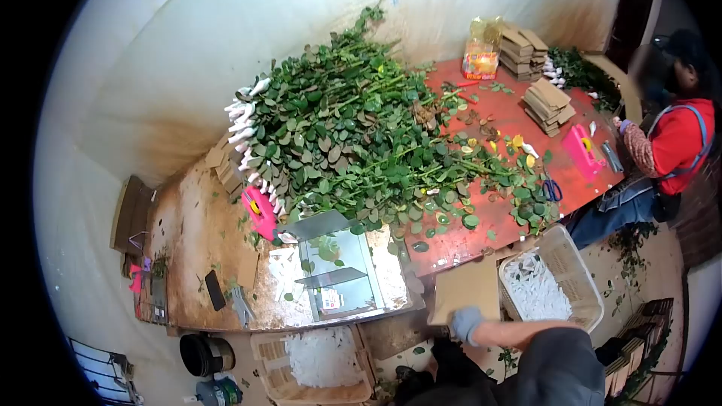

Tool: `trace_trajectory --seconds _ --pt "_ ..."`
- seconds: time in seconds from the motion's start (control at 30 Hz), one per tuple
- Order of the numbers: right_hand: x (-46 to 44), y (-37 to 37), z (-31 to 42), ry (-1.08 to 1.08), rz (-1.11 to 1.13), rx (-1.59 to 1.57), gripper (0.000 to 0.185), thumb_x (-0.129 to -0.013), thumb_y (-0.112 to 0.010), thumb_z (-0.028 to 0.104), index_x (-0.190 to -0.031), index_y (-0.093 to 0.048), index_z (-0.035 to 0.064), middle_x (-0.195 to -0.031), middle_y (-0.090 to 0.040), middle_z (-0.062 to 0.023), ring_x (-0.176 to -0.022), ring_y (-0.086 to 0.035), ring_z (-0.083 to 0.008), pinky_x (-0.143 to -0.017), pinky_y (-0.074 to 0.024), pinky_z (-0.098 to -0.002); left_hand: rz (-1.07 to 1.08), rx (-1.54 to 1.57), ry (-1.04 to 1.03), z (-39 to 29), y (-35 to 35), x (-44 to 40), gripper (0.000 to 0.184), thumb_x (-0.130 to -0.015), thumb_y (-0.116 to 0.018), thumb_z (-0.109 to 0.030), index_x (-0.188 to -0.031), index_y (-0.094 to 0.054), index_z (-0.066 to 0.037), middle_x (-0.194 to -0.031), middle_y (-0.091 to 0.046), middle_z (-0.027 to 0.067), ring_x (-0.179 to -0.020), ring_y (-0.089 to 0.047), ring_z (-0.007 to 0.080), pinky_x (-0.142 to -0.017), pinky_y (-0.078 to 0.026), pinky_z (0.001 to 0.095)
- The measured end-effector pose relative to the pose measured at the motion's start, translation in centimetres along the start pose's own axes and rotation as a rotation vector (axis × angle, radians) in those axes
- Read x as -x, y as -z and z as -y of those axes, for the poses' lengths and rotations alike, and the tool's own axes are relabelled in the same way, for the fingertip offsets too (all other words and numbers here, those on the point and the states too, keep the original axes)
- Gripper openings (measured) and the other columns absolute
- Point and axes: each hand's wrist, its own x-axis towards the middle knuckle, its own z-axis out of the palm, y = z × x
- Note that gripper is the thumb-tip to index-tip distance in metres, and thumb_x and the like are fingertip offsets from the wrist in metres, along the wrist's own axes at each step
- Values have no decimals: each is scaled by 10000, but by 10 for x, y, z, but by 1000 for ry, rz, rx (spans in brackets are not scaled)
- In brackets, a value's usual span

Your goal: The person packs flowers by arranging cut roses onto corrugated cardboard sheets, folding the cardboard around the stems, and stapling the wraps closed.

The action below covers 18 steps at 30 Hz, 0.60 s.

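My right hand (467, 323), in a grey glove, is closed on the near edge of a flat brown cardboard piece (465, 289). The piece is beside the table's front edge, left of a clear plastic crate (587, 286) with white scraps in it. My left hand is out of view. Left of the cardboard, a grey metal frame with upright plates (353, 293) sits on the table. A big heap of leafy rose stems (338, 128), their heads wrapped in white, covers the table's middle. A pink tape dispenser (259, 213) lies by the wrapped heads.
A person in a red top (681, 135) stands at the table's right end, near another pink tape dispenser (583, 152). Blue-handled scissors (553, 190) and stacked cardboard (547, 105) lie there. Below the table are a second crate (263, 365) and a black bucket (204, 355).
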Motion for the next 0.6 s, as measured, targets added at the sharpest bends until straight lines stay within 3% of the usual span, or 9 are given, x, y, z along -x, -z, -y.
trace_trajectory --seconds 0.07,0.13,0.2,0.27,0.3,0.33,0.37,0.5,0.6 --pt "39 32 45 -91 -110 -204 204 -899 -610 194 -985 -775 110 -1049 -756 -126 -941 -745 -314 -778 -593 -447 -58 -108 -248 7 4 -14 491 -1064 -544 -388 -1325 -634 19 -1223 -715 175 -1076 -686 315 -927 -550 408" --pt "70 63 79 -123 -241 -432 233 -951 -538 215 -1027 -723 93 -1110 -724 -178 -943 -715 -385 -815 -566 -495 -190 -141 -194 -65 26 -13 408 -1041 -593 -307 -1296 -655 4 -1162 -727 190 -1069 -682 339 -905 -543 425" --pt "88 81 104 -164 -357 -525 230 -960 -549 235 -998 -714 80 -1072 -722 -196 -944 -708 -398 -816 -558 -497 -436 -136 -616 -115 43 -12 276 -1010 -641 -201 -1211 -702 -21 -1087 -744 171 -1042 -702 319 -839 -556 410" --pt "102 94 123 -228 -681 -778 260 -970 -609 288 -901 -681 48 -901 -707 -214 -823 -669 -435 -715 -523 -477 -217 -351 -602 -149 70 17 629 -946 -677 -381 -1409 -545 25 -1282 -639 238 -1135 -631 365 -996 -495 448" --pt "114 113 136 -301 -730 -1005 267 -969 -637 280 -901 -672 24 -788 -688 -185 -735 -675 -339 -677 -507 -431 -144 -442 -629 -158 74 20 861 -890 -740 -411 -1556 -358 -20 -1477 -483 258 -1350 -468 431 -1142 -383 496" --pt "124 130 150 -371 -776 -1291 256 -989 -624 256 -948 -669 7 -787 -678 -91 -714 -637 -193 -663 -498 -361 -214 -380 -774 -164 73 23 890 -837 -788 -415 -1533 -392 -25 -1419 -531 231 -1331 -490 419 -1138 -387 489" --pt "138 155 180 -227 -1100 -1690 251 -1013 -600 233 -1040 -662 -8 -864 -660 -29 -775 -595 -107 -686 -493 -310 -245 -364 -774 -172 68 41 882 -810 -807 -363 -1517 -397 -30 -1413 -524 223 -1330 -485 414 -1139 -384 478" --pt "144 157 215 -78 -1218 -1885 289 -1055 -580 245 -1186 -659 1 -987 -677 -31 -815 -583 -77 -727 -484 -254 -358 -164 -1001 -194 71 47 562 -845 -742 -194 -1350 -572 -15 -1226 -652 194 -1169 -611 393 -1014 -487 444" --pt "177 166 221 -15 -1168 -1595 358 -1069 -572 321 -1251 -623 16 -942 -635 -33 -833 -598 -88 -709 -501 -257 -469 114 -980 -168 84 41 401 -855 -669 -12 -1256 -667 -26 -1136 -707 184 -1061 -682 366 -898 -544 422"
